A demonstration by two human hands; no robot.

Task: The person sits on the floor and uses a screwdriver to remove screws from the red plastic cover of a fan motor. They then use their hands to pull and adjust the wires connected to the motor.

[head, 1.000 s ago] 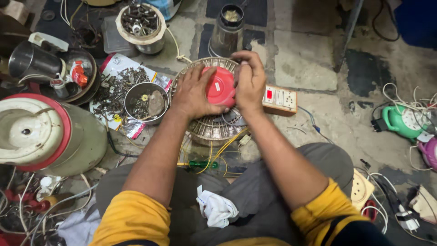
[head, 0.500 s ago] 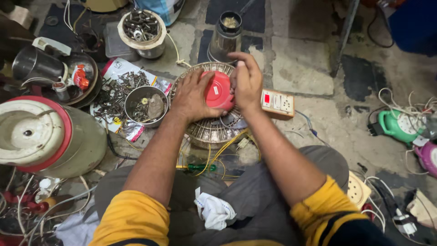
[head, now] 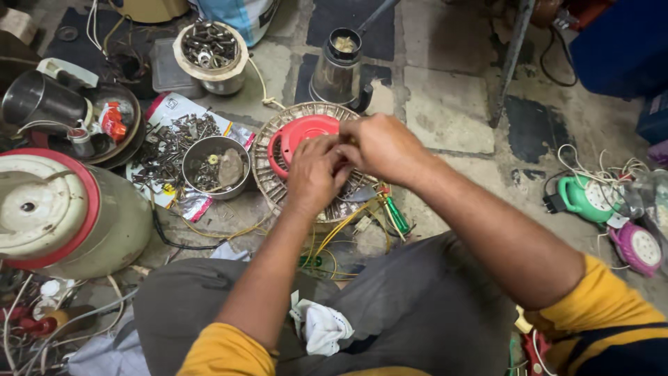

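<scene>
One head camera looks steeply down, close over the lap, facing the cluttered floor toward twelve o'clock.

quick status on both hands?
Left hand: fingers curled over the round grille, grip contents hidden.
Right hand: closed, pinching something too small to tell.

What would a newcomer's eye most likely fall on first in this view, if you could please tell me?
Most likely the two hands, left hand and right hand, meeting over the red round cap on a cream slotted disc at the centre of the floor. To the left lies a steel bowl of small parts beside a heap of loose screws, and at the far left a large cream drum with a red rim.
</scene>
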